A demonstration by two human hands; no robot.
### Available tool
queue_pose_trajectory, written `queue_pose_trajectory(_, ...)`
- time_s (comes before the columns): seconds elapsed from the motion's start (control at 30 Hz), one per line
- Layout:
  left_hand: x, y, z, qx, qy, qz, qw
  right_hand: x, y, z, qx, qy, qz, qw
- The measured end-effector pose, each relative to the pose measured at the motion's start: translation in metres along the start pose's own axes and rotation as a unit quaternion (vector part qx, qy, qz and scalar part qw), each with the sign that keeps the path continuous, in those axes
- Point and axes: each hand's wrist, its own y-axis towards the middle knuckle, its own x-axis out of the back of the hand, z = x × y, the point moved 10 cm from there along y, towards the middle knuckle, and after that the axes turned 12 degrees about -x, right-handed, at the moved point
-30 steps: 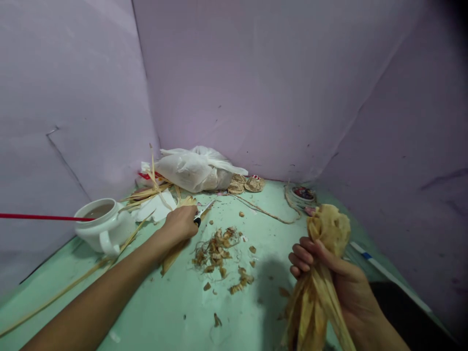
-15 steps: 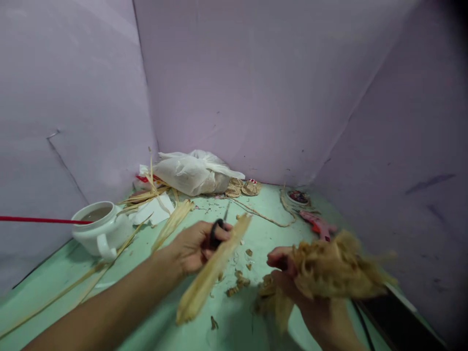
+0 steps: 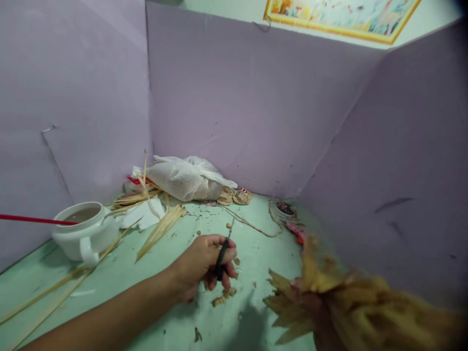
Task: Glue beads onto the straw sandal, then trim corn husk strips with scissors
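Observation:
My left hand (image 3: 208, 263) is closed around a pair of black-handled scissors (image 3: 222, 261), whose thin blades point away from me over the green table (image 3: 153, 297). On the right, my right hand (image 3: 318, 312) grips a bunch of dried, tan, husk-like leaves (image 3: 369, 302). Pointed leaf ends stick out left of that hand, and the bunch is blurred toward the right edge. Leaves hide most of the right fingers. Small brown scraps (image 3: 224, 296) lie beneath and beside my left hand.
A white handled pot (image 3: 91, 239) with liquid and a red stick stands at left. Dried strips (image 3: 161, 231), white paper (image 3: 143, 213) and a tied plastic bag (image 3: 186, 180) lie behind. Twine (image 3: 252, 226), a small dish (image 3: 285, 209) and a pink tool (image 3: 295, 230) are farther right. Purple panels surround the table.
A pale husk strip beside my left hand is gone from there. The leaf bunch has swung right and nearer, showing its pointed ends. The view has tilted up, revealing a framed picture.

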Motion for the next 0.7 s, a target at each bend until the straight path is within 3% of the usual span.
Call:
queue_pose_trajectory(0.07,0.007,0.001,-0.02,-0.048,0.066,0.013,0.997,0.014,-0.001,0.016,-0.006,0.039,-0.058,0.998)
queue_pose_trajectory(0.1,0.008,0.001,-0.028,-0.066,0.096,0.023,0.993,0.011,0.001,0.02,-0.02,0.064,-0.057,0.996)
queue_pose_trajectory(0.23,0.005,-0.004,-0.037,-0.091,0.163,0.092,0.978,-0.028,0.016,0.006,-0.151,0.108,0.039,0.982)
queue_pose_trajectory(0.3,0.0,-0.007,-0.03,-0.073,0.174,0.13,0.973,-0.035,0.023,-0.005,-0.174,0.096,0.037,0.979)
queue_pose_trajectory(0.43,-0.009,-0.01,-0.011,-0.036,0.221,0.191,0.956,-0.027,0.032,-0.015,-0.139,0.059,-0.012,0.988)
queue_pose_trajectory(0.53,-0.007,-0.008,-0.005,-0.026,0.231,0.191,0.954,-0.029,0.031,-0.015,-0.106,0.016,-0.013,0.994)
queue_pose_trajectory(0.7,-0.006,-0.004,-0.007,-0.041,0.236,0.188,0.952,-0.043,0.021,0.005,-0.036,-0.02,-0.015,0.999)
